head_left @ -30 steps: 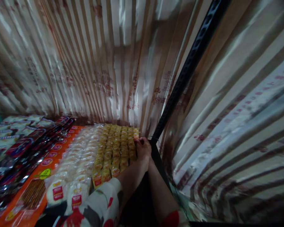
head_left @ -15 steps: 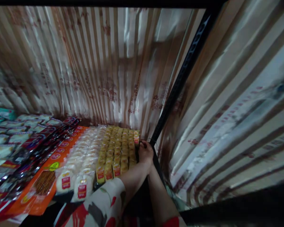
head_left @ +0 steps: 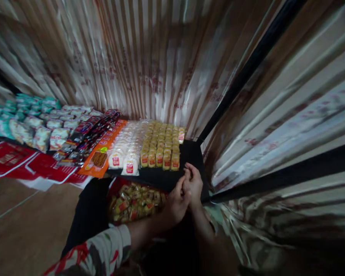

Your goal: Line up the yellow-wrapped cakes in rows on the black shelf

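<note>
My left hand (head_left: 176, 203) and my right hand (head_left: 194, 187) meet over the front right part of the black shelf (head_left: 189, 157). The fingers of both are curled towards each other, and I cannot make out what, if anything, is between them. Just beyond them, tight rows of small yellow-wrapped snack packets (head_left: 160, 147) stand on the shelf. One packet with a red and white label (head_left: 181, 135) stands at the back right end of these rows. Below my left hand, a red container holds a heap of loose yellow packets (head_left: 136, 201).
Further left lie white round packets (head_left: 130, 165), an orange bag (head_left: 96, 161), dark shiny packs (head_left: 86, 130), white bags (head_left: 57, 138) and teal bags (head_left: 36, 103). Black posts (head_left: 232, 88) and striped plastic sheeting (head_left: 152, 65) enclose the back and right. A red banner (head_left: 46, 165) hangs at the front.
Both hands have come back from the far right corner beside the yellow rows to the shelf's front. The view has shifted, and the container of loose packets now shows.
</note>
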